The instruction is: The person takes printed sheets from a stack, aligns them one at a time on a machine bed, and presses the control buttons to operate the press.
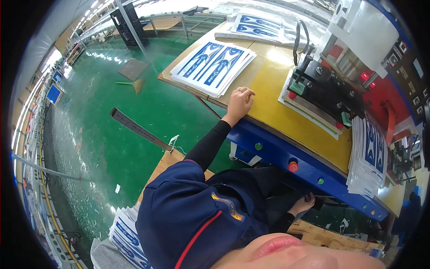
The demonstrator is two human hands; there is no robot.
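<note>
My left hand (241,103), with a ring on a finger, rests at the table's front edge. Its fingers are loosely curled and nothing shows in them. Just beyond it lies a stack of printed sheets (212,67) with blue "Super Stroke" designs. My right hand (302,205) is low by my lap, under the front of the machine. Its fingers look slightly apart, partly shaded, with a dark object beside them. The press machine (329,85) stands on the yellow worktop (277,89), a white sheet edge (309,114) showing beneath its black plate.
More printed sheets (369,152) hang over the table's right end, and others (257,27) lie at the back. A red button (293,167) and green buttons sit on the blue front panel (277,154). At lower left is another sheet stack (127,237); a metal strip (139,127) juts over the green floor.
</note>
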